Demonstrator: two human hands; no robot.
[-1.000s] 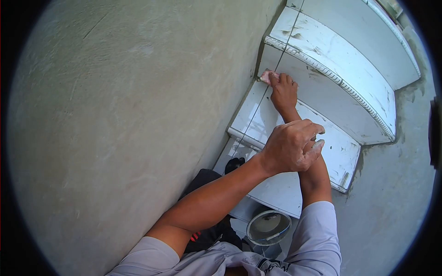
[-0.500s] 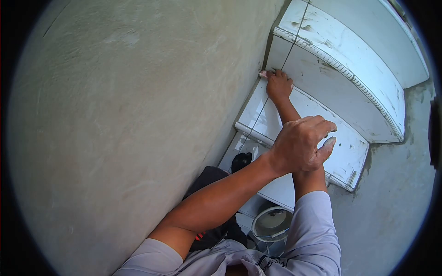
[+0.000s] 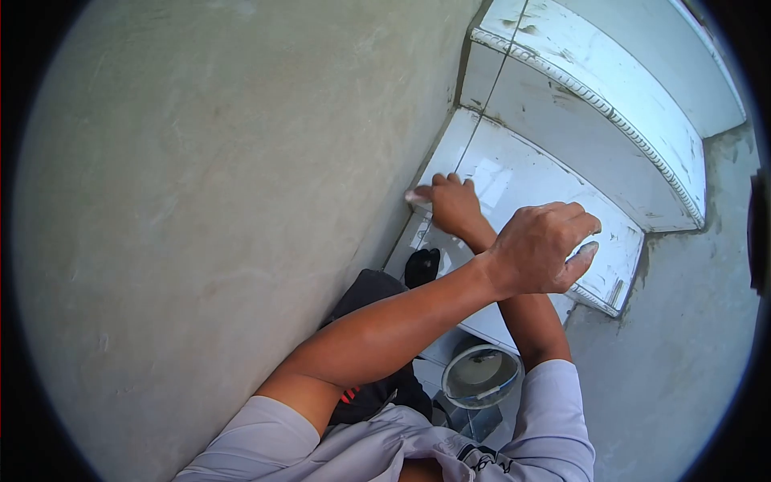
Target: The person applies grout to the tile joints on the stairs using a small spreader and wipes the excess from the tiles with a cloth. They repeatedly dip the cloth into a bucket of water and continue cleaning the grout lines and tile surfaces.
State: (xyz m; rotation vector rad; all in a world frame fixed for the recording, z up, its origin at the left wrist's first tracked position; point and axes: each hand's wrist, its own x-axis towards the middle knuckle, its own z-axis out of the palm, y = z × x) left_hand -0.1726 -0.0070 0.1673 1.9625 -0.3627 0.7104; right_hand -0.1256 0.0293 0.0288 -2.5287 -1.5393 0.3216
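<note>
My left hand (image 3: 542,251) is raised over my right forearm, the two arms crossed. Its fingers are curved, with a gap between thumb and forefinger; pale residue coats the tips and nothing shows in it. Lower down, my right hand (image 3: 455,206) is at the front edge of a white tiled step (image 3: 530,181), close to the wall. Its thumb sticks out toward the wall with a whitish tip, and the other fingers are apart and bent. Its palm side is hidden and the hand is slightly blurred; I see no object in it.
A plastered wall (image 3: 241,161) rises along the left. Higher tiled steps with ridged edging (image 3: 594,100) curve up to the right, smeared with grey. A bucket (image 3: 482,376) stands below my arms. A dark-shod foot (image 3: 422,267) is on a lower step.
My right hand has come down along the wall side, from the step's back corner to its front edge. My left hand has shifted slightly right, keeping its curved shape.
</note>
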